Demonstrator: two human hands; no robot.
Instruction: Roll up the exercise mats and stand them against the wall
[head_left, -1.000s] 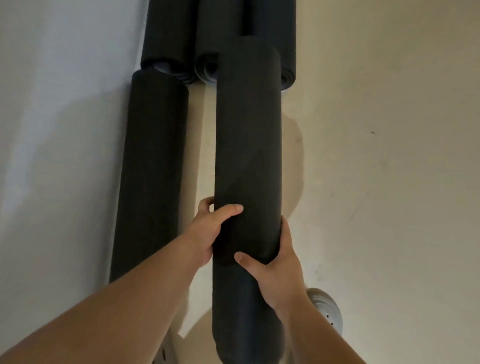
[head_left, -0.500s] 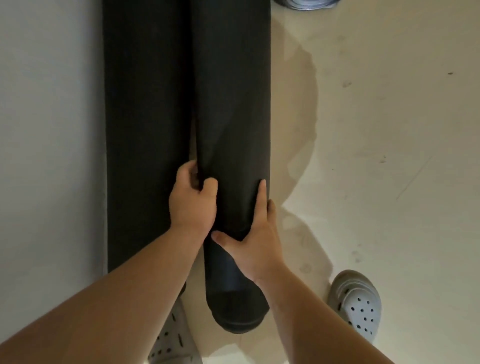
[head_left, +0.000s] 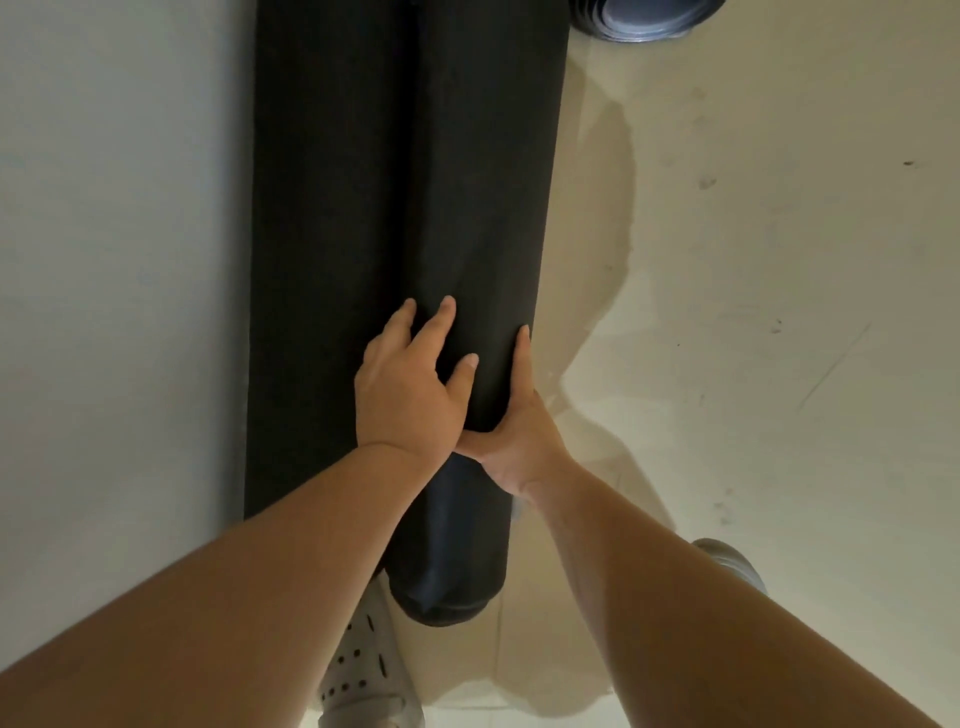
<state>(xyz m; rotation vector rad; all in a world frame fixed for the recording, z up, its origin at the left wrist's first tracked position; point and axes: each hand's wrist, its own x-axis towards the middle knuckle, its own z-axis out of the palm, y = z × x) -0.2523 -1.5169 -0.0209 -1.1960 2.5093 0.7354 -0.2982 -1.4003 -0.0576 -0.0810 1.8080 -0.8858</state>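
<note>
Two mats, long axes parallel, running straight away from the body along the wall (head_left: 119, 260). Touching the wall: wall mat (head_left: 327, 208). Just right of it, flank to flank with no gap visible: held mat (head_left: 483, 208), near end down by the shoe (head_left: 363, 670), far end out of frame. Upright or flat on the floor (head_left: 753, 364): cannot tell from this angle.

Left hand (head_left: 405, 400) spread, fingers straight and fanned over the held mat's wall side, tips near the seam between the mats, thumb on its front. Right hand (head_left: 519, 441) on the open side, one finger seen straight along the outer flank, thumb stretched across the front under the left hand, other fingers hidden behind. No curl or pinch visible on either.

Probably the placing step: rolled already, not yet let go. Wall to the left of both hands, so any seating push best made by the right hand, leftward, square to the long axis. Left hand nearer the seam, better placed to steady than to push. Risk, as a guess: near end skidding out toward the open floor.
</note>
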